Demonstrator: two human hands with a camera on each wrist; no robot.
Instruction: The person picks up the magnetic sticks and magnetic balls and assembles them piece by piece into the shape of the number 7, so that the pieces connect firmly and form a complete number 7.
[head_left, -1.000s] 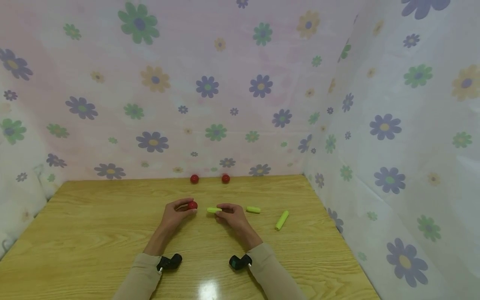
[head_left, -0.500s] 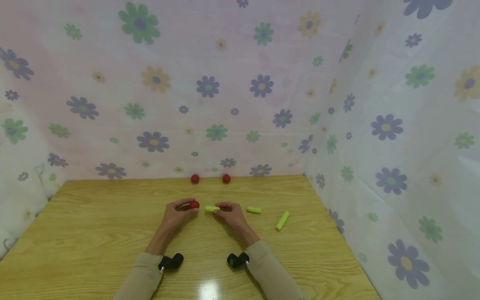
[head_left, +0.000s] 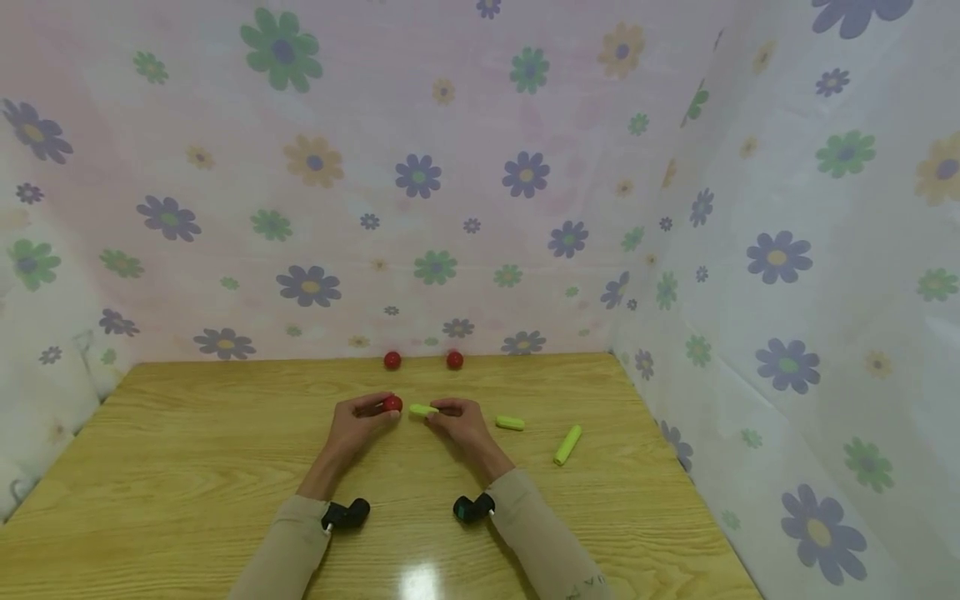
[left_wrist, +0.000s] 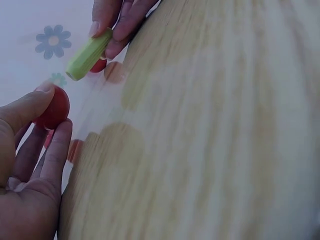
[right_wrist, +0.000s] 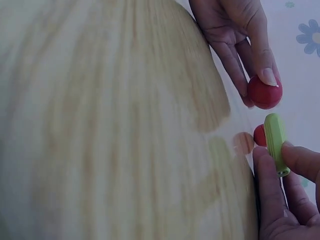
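Note:
My left hand point(head_left: 358, 427) pinches a red ball point(left_wrist: 56, 109) between thumb and fingers, above the wooden table. Facing it, my right hand point(head_left: 463, 425) pinches a short light-green ridged stick point(right_wrist: 274, 142) whose free end points toward the ball. A small gap separates stick and ball in both wrist views. Two more red balls, one on the left point(head_left: 392, 361) and one on the right point(head_left: 454, 360), sit at the table's back edge. To the right of my right hand lie a second green stick point(head_left: 510, 423) and a third, slanted green stick point(head_left: 567, 445).
The wood-grain table point(head_left: 187, 467) ends at a flower-printed cloth point(head_left: 480, 283) hanging behind it. Another stretch of the cloth point(head_left: 780, 333) hangs along the right side. A black wrist camera point(head_left: 347, 513) is strapped to each forearm.
Both hands have risen slightly away from me, still holding ball and stick. The stick has shifted left, toward the ball, and the gap between them has narrowed. The other things stay put.

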